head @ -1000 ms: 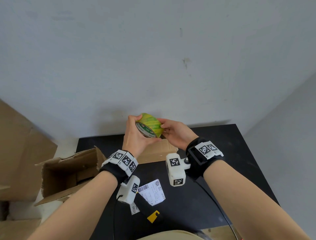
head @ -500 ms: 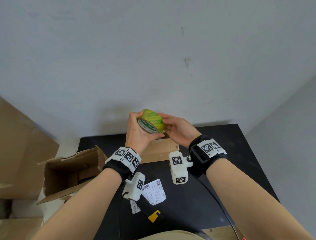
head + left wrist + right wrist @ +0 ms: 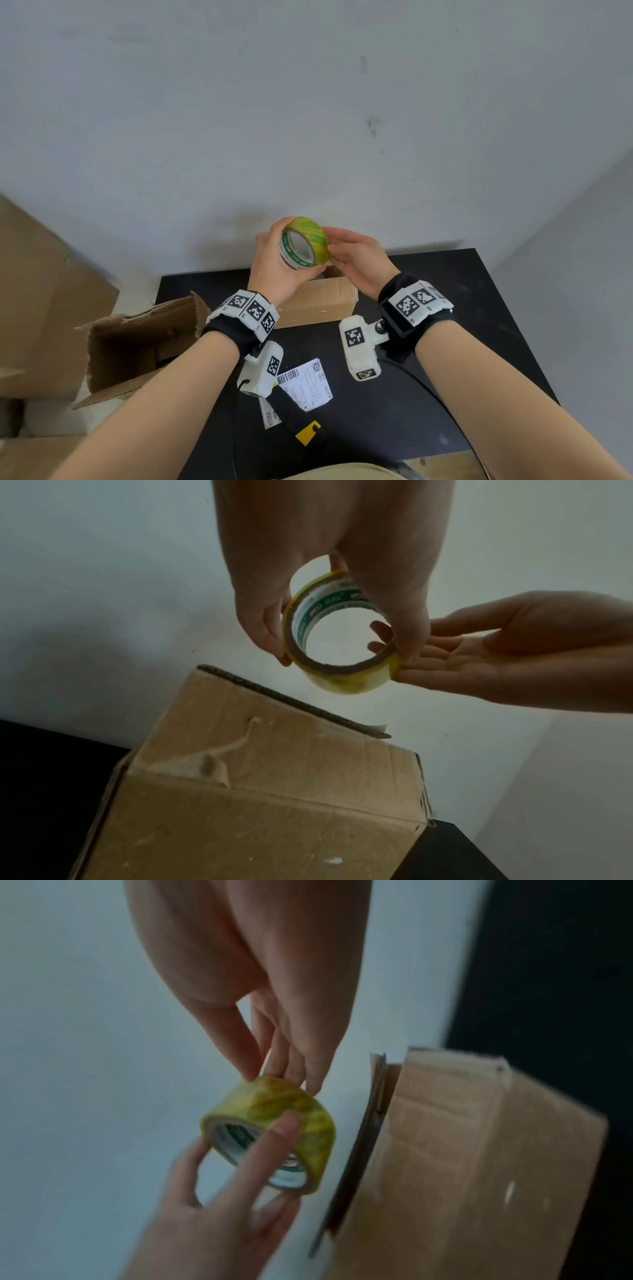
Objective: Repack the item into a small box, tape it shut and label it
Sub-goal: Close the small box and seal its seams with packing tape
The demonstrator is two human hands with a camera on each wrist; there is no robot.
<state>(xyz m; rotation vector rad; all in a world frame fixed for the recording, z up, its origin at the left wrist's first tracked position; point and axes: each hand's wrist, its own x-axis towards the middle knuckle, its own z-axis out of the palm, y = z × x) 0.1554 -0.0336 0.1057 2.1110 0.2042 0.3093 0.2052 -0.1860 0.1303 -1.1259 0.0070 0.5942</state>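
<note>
Tape roll [image 3: 304, 246] core print, shipping label [image 3: 306, 383] text: both illegible.

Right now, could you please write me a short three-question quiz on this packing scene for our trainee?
1. True or false: the yellow-green roll of packing tape lies on the black table.
2. Which hand grips the roll? A) left hand B) right hand C) neither
3. Fill in: the white printed shipping label lies on the table, nearer the person than the small brown cardboard ____.

Key
1. False: it is held up above the box.
2. A: the left hand's fingers curl round it; the right hand's straight fingers only touch its outer face.
3. box
</note>
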